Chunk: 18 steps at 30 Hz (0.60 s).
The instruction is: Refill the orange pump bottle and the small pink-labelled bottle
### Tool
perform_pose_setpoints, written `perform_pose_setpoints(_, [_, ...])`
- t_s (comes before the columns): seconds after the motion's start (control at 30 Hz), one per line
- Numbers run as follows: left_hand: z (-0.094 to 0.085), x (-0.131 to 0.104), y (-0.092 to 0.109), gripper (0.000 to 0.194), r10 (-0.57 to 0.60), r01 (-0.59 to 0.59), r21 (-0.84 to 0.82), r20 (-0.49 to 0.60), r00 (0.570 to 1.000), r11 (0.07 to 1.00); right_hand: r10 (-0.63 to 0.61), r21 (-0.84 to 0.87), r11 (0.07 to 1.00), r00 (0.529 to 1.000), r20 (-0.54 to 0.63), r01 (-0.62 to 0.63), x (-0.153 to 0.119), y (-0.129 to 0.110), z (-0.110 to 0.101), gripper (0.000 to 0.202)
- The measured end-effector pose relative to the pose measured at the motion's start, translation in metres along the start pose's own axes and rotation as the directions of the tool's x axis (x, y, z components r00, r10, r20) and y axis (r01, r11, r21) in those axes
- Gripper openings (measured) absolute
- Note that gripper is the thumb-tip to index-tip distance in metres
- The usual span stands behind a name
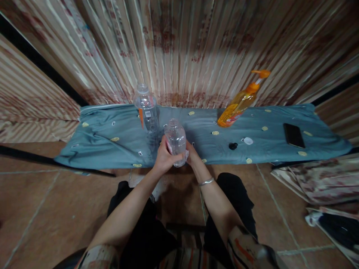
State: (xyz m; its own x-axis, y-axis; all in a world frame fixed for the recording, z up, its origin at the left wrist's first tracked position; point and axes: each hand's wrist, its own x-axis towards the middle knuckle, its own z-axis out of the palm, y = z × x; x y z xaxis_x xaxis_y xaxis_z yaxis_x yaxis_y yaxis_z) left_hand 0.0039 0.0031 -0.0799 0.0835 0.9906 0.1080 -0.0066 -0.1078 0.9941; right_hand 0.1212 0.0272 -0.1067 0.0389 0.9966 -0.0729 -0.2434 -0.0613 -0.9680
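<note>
A small clear plastic bottle [176,136] without a cap is held at the table's near edge, its mouth tilted away from me. My left hand [164,156] is wrapped round its lower left side, thumb across the front. My right hand [191,153] is closed against its right side, the fingers mostly hidden behind it. A pale pinkish-white scrap [186,154] shows between that hand and the bottle; I cannot tell whether it is tissue or a label. Just behind to the left stands a larger clear bottle [148,112], also uncapped, with an orange label edge.
An orange pump bottle [237,106] stands at the back right of the cloth-covered table [101,149]. Nearer lie a small black cap-like piece [233,146] and a white round piece [248,141]. A dark phone [293,135] lies far right. Striped curtains [179,56] hang behind.
</note>
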Motion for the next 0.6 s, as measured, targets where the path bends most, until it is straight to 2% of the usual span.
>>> perform_pose_setpoints(0.1, [0.001, 0.006, -0.001, 0.071, 0.032, -0.027, 0.072, -0.072, 0.997, 0.997, 0.105, 0.106, 0.989, 0.995, 0.006, -0.105, -0.003, -0.012, 0.005, 0.063])
perform_pose_setpoints(0.2, [0.005, 0.009, -0.002, 0.072, 0.007, -0.002, 0.061, -0.089, 0.996, 0.998, 0.031, 0.102, 0.994, 0.998, -0.058, -0.025, -0.009, -0.029, 0.007, 0.064])
perform_pose_setpoints(0.33, [0.013, 0.006, -0.003, 0.067, -0.034, 0.035, 0.037, -0.038, 0.999, 0.999, -0.061, 0.091, 0.993, 0.995, -0.082, 0.068, -0.010, -0.047, 0.003, 0.058])
perform_pose_setpoints(0.43, [0.016, 0.004, -0.002, 0.065, -0.033, 0.034, 0.026, -0.014, 0.999, 0.999, -0.026, 0.087, 0.996, 0.995, -0.097, 0.034, -0.006, -0.045, -0.005, 0.055])
perform_pose_setpoints(0.6, [0.013, 0.007, -0.006, 0.070, -0.057, 0.057, -0.008, -0.012, 0.998, 0.998, -0.021, 0.006, 1.000, 0.992, -0.127, 0.022, -0.007, -0.022, -0.019, 0.042])
